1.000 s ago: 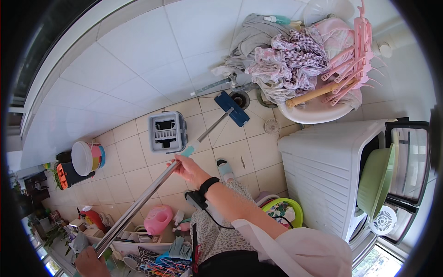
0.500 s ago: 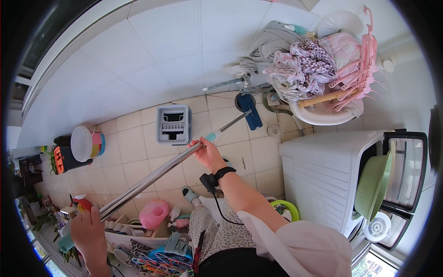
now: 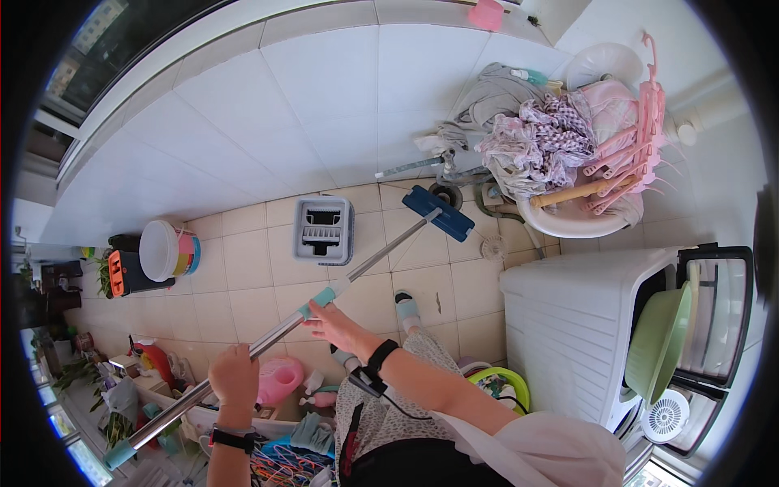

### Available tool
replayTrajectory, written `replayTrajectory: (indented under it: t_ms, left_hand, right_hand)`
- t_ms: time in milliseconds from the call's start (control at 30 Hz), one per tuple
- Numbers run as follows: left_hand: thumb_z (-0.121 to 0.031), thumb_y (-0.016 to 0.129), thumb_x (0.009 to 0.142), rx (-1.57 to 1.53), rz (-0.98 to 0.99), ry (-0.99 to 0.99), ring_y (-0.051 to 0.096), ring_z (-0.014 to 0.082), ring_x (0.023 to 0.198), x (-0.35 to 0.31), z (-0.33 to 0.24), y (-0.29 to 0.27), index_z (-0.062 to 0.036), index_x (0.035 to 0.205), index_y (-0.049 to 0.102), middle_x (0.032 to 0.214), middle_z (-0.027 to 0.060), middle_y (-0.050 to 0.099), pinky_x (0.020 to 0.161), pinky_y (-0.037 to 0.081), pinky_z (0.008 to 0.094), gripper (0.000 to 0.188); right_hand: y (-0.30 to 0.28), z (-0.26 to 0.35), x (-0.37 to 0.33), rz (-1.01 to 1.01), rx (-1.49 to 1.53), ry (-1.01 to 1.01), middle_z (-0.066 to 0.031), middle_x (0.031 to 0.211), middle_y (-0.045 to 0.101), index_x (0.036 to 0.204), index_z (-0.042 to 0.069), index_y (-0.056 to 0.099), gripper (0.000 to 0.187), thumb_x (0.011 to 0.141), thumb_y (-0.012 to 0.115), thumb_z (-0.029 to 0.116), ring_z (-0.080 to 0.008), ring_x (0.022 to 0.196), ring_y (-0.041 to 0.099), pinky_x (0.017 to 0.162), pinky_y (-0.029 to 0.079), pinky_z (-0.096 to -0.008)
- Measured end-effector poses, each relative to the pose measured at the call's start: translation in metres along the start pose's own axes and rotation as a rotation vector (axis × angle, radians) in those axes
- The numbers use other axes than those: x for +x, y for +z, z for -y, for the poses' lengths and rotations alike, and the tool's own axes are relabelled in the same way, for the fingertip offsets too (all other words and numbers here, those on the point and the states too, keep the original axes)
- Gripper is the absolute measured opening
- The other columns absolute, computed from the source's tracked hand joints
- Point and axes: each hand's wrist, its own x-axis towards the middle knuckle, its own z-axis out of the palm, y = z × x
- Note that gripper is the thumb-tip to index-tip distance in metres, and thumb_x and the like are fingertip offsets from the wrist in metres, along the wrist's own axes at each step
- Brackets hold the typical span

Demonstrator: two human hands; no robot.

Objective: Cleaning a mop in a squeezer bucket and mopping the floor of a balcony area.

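Observation:
A flat mop with a dark blue rectangular head (image 3: 454,223) and a silver pole (image 3: 280,331) slants across my view. Its head lies on the tiled floor beside the drain pipe. My left hand (image 3: 234,380) is wrapped round the pole's lower-left part, short of the teal end cap. Near the teal collar, my right hand (image 3: 331,325) touches the pole with its fingers stretched and apart, not wrapped round it. Past the collar, against the far wall side, stands a grey mop bucket (image 3: 346,231) with slotted openings on top.
A white sink (image 3: 560,226) heaped with clothes and pink hangers stands at the far right. Below it are a white washing machine (image 3: 584,333) and a green basin (image 3: 661,341). A white bucket (image 3: 158,252) sits at left. Hangers and bottles lie near my legs.
The mop head has turned and now lies slightly left, across the drain hole's front. My left hand has moved right and up along the pole. My right hand has loosened its grip and shifted down-left.

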Motion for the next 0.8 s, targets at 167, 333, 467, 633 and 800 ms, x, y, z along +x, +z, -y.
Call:
replayTrajectory:
  t_ms: [167, 333, 467, 633, 800]
  left_hand:
    - [-0.017, 0.066, 0.066, -0.223, -0.092, 0.002, 0.058, 0.0299, 0.064, -0.053, 0.065, -0.031, -0.0097, 0.073, 0.059, 0.066, 0.0077, 0.057, 0.058, 0.045, 0.0423, 0.012]
    - [-0.013, 0.065, 0.061, -0.214, 0.107, -0.058, 0.055, 0.0327, 0.08, -0.081, 0.116, -0.021, -0.0069, 0.083, 0.059, 0.076, 0.01, 0.057, 0.072, 0.04, 0.0431, 0.023]
    - [-0.011, 0.067, 0.06, -0.169, -0.085, 0.038, 0.051, 0.0322, 0.078, -0.051, 0.057, -0.012, -0.0071, 0.088, 0.056, 0.083, 0.0111, 0.054, 0.075, 0.039, 0.0426, 0.03]
    - [-0.01, 0.068, 0.058, -0.18, -0.026, -0.121, 0.053, 0.0327, 0.083, -0.051, 0.051, 0.014, -0.0071, 0.086, 0.057, 0.084, 0.0116, 0.054, 0.076, 0.04, 0.044, 0.03]
    - [-0.009, 0.068, 0.056, -0.32, -0.164, -0.154, 0.054, 0.0331, 0.083, -0.068, 0.079, 0.003, -0.0069, 0.08, 0.058, 0.082, 0.0113, 0.055, 0.072, 0.043, 0.0438, 0.027]
  right_hand:
    - [-0.134, 0.047, 0.012, -0.273, 0.274, -0.127, -0.0068, 0.109, 0.057, 0.108, 0.009, 0.046, 0.037, 0.093, 0.047, 0.043, -0.0201, 0.112, 0.048, 0.097, 0.033, -0.0455]
    - [-0.111, 0.044, 0.002, -0.383, 0.511, -0.145, -0.0074, 0.105, 0.058, 0.106, 0.007, 0.046, 0.017, 0.096, 0.044, 0.021, -0.0225, 0.106, 0.055, 0.093, 0.041, -0.0462]
    - [-0.038, 0.002, 0.01, -0.335, 0.486, -0.179, -0.0055, 0.108, 0.058, 0.107, 0.009, 0.042, 0.017, 0.096, 0.046, 0.022, -0.0218, 0.107, 0.056, 0.088, 0.043, -0.0455]
    - [0.023, -0.009, -0.025, -0.139, 0.028, -0.067, -0.0059, 0.113, 0.057, 0.109, 0.009, 0.043, 0.032, 0.091, 0.056, 0.032, -0.0171, 0.104, 0.053, 0.09, 0.039, -0.0375]
    - [-0.155, 0.045, 0.001, -0.799, -0.701, -0.56, -0.0205, 0.098, 0.058, 0.116, -0.007, 0.044, 0.048, 0.086, 0.06, 0.027, -0.0307, 0.093, 0.056, 0.084, 0.044, -0.0386]
